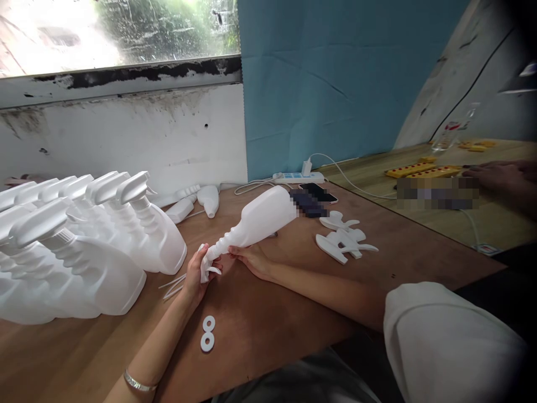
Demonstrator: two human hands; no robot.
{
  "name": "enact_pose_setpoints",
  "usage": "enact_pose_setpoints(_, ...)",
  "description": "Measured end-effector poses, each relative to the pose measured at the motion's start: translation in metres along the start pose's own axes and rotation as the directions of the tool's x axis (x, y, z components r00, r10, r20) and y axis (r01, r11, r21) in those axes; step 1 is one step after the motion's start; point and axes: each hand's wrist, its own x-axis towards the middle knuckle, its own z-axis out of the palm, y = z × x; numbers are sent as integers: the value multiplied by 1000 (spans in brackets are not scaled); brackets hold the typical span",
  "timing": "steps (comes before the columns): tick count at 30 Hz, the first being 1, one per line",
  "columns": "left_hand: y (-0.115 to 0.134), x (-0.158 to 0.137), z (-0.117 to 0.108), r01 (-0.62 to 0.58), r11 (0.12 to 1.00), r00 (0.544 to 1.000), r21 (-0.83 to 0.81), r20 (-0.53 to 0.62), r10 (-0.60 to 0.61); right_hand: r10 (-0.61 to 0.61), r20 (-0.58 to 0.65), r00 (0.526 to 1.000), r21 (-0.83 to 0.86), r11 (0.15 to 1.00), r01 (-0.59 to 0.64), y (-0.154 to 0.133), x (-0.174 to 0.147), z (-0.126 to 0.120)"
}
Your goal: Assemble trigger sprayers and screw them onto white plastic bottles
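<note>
A white spray bottle [268,217] lies tilted across the middle of the brown tabletop, its base pointing away to the right and its ribbed neck toward me. Around the trigger head [205,270] at the neck end, the fingers of my left hand [195,275] are closed. My right hand [252,262] grips the bottle from below, near where neck meets body; some fingers are hidden beneath it. Thin white tubes [173,289] lie beside my left wrist. Two white rings [207,341] lie flat nearer to me. Loose white trigger heads [344,244] rest to the right.
Rows of upright white spray bottles [104,268] fill the left side. Further back are more white bottle pieces [208,200], a power strip [298,178] with a cable, and a phone [319,192]. Another person's hand [503,179] is near yellow pieces [423,170] at right.
</note>
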Motion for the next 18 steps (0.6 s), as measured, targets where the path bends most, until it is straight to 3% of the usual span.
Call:
enact_pose_setpoints(5,-2,1,0,-20,999,1000,28,-11,20,19,-15,1000,-13,1000,-19,-1,-2,1)
enact_pose_setpoints(12,4,-5,3,-16,998,1000,-61,6,16,37,-34,999,0,999,-37,-4,-2,3)
enact_pose_setpoints(18,1,0,4,68,988,998,-138,3,-69,31,-18,999,-2,1000,-31,-3,-2,1)
